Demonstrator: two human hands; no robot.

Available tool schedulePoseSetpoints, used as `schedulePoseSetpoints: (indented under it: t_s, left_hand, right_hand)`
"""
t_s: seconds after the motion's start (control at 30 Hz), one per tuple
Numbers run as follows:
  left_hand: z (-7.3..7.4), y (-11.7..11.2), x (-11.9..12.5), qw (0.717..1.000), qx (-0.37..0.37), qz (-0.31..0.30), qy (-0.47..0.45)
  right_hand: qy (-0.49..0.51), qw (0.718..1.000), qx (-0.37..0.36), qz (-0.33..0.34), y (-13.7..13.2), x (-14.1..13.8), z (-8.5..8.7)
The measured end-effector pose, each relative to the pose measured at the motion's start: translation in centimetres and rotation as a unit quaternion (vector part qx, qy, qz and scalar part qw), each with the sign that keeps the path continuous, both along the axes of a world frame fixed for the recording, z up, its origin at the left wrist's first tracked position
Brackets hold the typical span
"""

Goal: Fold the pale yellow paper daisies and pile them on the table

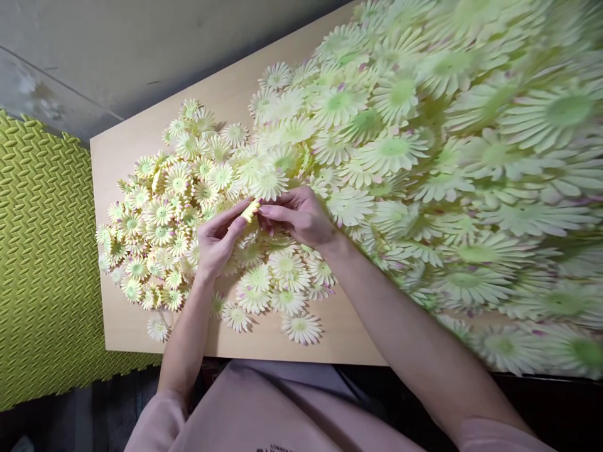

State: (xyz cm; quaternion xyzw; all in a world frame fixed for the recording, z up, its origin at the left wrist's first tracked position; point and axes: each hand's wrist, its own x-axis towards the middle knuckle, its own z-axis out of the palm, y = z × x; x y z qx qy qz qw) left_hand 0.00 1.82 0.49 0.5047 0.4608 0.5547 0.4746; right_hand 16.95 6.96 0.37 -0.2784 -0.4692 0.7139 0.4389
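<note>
A small pale-yellow artificial flower piece (250, 211), seen nearly edge-on, is between my two hands over the table. My left hand (218, 238) pinches its left side between thumb and fingers. At its right end, the closed fingertips of my right hand (304, 216) meet the petals. Partly under and behind the hands lie heaps of loose artificial daisy heads. The left heap (162, 213) has smaller layered blooms with purple-tipped petals. On the right, the larger heap (393, 147) has wide, flat blooms with pale green centres.
The wooden tabletop (127, 333) carries both heaps, and the right one reaches past the picture's edge. Several flat blooms (301, 328) lie near the front edge. A green woven-pattern foam mat (47, 251) stands at the left, and a grey wall (155, 44) is behind.
</note>
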Motion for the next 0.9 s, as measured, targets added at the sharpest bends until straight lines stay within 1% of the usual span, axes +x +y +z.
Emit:
schedulePoseSetpoints:
  t_s: [0.13, 0.23, 0.37, 0.53, 0.77, 0.9]
  left_hand:
    - [-0.1, 0.0, 0.0, 1.0, 0.01, -0.006, -0.016]
    - [0.0, -0.1, 0.0, 0.999, -0.003, -0.011, -0.044]
    - [0.1, 0.0, 0.1, 0.999, -0.015, 0.028, -0.035]
    - [0.0, 0.1, 0.3, 0.998, -0.01, 0.049, -0.024]
    - [-0.6, 0.0, 0.0, 0.998, -0.051, 0.045, 0.003]
    - [-1.3, 0.1, -0.2, 0.995, -0.039, 0.088, -0.002]
  right_hand:
    - [-0.012, 1.0, -0.008, -0.014, 0.0, -0.1, -0.2]
    - [-0.01, 1.0, -0.017, -0.022, 0.1, -0.2, -0.5]
    - [-0.017, 0.999, -0.023, -0.028, 0.1, -0.3, -0.8]
    - [-0.036, 0.999, -0.02, -0.01, -0.2, -0.3, -0.8]
    - [-0.046, 0.998, -0.019, 0.028, -0.2, -0.2, -0.2]
    - [-0.051, 0.998, 0.001, 0.039, -0.2, -0.2, 0.0]
